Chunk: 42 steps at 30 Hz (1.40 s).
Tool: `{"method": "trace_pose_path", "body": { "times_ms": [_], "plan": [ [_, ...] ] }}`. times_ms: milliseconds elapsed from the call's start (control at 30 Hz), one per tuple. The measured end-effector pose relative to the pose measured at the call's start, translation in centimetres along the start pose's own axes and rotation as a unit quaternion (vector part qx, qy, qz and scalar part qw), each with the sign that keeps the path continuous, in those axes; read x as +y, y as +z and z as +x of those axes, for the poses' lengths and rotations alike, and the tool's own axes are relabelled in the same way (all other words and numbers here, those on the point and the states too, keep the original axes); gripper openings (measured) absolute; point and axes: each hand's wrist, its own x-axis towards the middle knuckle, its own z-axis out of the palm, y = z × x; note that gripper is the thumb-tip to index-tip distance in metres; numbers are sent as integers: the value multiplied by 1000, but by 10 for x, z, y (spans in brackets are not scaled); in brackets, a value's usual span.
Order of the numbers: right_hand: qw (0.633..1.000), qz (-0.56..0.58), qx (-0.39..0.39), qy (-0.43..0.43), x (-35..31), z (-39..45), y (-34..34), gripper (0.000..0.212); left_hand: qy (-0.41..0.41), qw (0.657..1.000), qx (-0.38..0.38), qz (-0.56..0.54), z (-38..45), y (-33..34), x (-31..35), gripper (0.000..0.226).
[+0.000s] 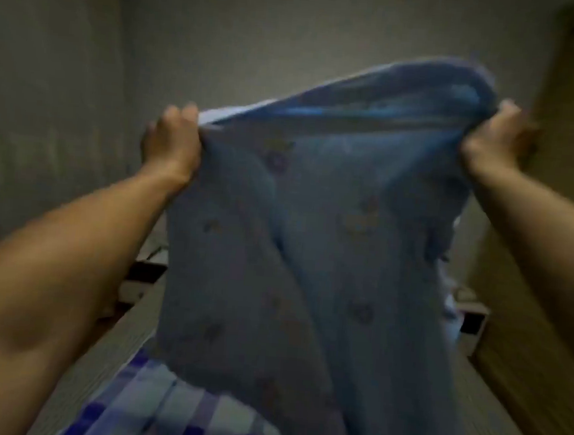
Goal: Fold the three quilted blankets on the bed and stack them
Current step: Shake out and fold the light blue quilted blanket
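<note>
Above the bed (131,349), left hand (171,139) and right hand (491,137) grasp the blue blanket's (310,253) top edge; no writing legible.

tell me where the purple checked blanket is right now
In the head view it lies low and left of centre, on the bed beneath the hanging blue blanket.

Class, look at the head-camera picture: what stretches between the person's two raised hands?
In the head view, the top edge of the blue blanket spans the gap. The left hand and right hand each grip it, and the rest hangs down.
</note>
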Motion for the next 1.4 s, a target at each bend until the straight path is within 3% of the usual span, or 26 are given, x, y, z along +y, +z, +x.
{"method": "trace_pose_path", "body": {
  "times_ms": [67, 133, 167, 200, 267, 367, 433, 500, 567, 600, 633, 667, 700, 733, 767, 800, 833, 900, 1000, 1033, 1100, 1167, 1200, 1267, 1333, 1400],
  "plan": [
    [984, 75, 145, 73, -75, 70, -44, 46, -56, 980, 130, -137, 71, -67, 47, 34],
    [946, 88, 295, 105, -111, 99, -94, 38, -64, 960, 208, -174, 109, -108, 68, 31],
    [935, 86, 334, 79, -116, 97, -116, 30, -55, 959, 225, -164, 117, -118, 70, 28],
    [949, 97, 298, 30, -119, 81, -134, 27, -42, 963, 226, -144, 118, -123, 67, 27],
    [991, 40, 99, -77, -104, 36, -157, 33, -11, 982, 178, -65, 108, -125, 57, 27],
    [984, -73, -120, -113, -65, -6, -162, 44, -6, 996, 40, 74, 80, -125, 37, 32],
    [961, -152, -213, -93, -46, -26, -164, 40, -12, 996, -1, 93, 51, -129, 29, 34],
    [969, -140, -185, -86, -26, -51, -166, 30, 12, 998, 32, 43, 8, -125, 25, 30],
    [992, -60, -28, -106, 8, -92, -166, 24, 82, 991, 44, -100, -57, -108, 22, 42],
    [992, -22, 39, -121, 36, -124, -166, 20, 128, 979, -15, -158, -101, -95, 17, 52],
    [988, 13, 39, -151, 62, -155, -159, 18, 176, 964, -109, -165, -151, -81, 10, 58],
    [980, 44, -42, -188, 94, -195, -155, 16, 206, 948, -220, -106, -206, -63, -1, 57],
    [944, 68, -210, -246, 131, -235, -155, 17, 217, 921, -323, -10, -265, -47, -17, 53],
    [867, 34, -399, -298, 180, -274, -152, 25, 215, 885, -406, 76, -325, -38, -34, 47],
    [795, -45, -491, -354, 235, -310, -149, 31, 213, 849, -465, 133, -386, -31, -56, 43],
    [752, -181, -517, -367, 279, -341, -155, 33, 219, 808, -517, 180, -442, -35, -75, 41],
    [698, -312, -579, -283, 317, -373, -171, 34, 228, 766, -564, 209, -490, -42, -90, 39],
    [704, -358, -587, -178, 387, -422, -191, 39, 241, 687, -636, 257, -557, -58, -105, 41],
    [686, -357, -628, -81, 410, -458, -216, 41, 222, 624, -688, 296, -604, -86, -95, 38],
    [708, -341, -614, -76, 406, -465, -220, 36, 205, 639, -685, 284, -611, -90, -91, 33],
    [808, -259, -518, -107, 395, -483, -225, 33, 230, 738, -597, 213, -614, -96, -82, 17],
    [875, -101, -458, -124, 361, -500, -237, 56, 239, 830, -500, 63, -617, -95, -75, 16],
    [869, -36, -474, -136, 335, -507, -241, 69, 219, 854, -472, -22, -617, -97, -63, 11],
    [790, 53, -586, -173, 289, -532, -247, 84, 181, 880, -429, -89, -610, -111, -15, 6],
    [694, 113, -684, -193, 254, -561, -247, 91, 172, 900, -393, -75, -609, -119, 30, 14],
    [641, 189, -732, -133, 230, -574, -247, 93, 178, 906, -381, -46, -607, -123, 62, 21]
  ]
}}
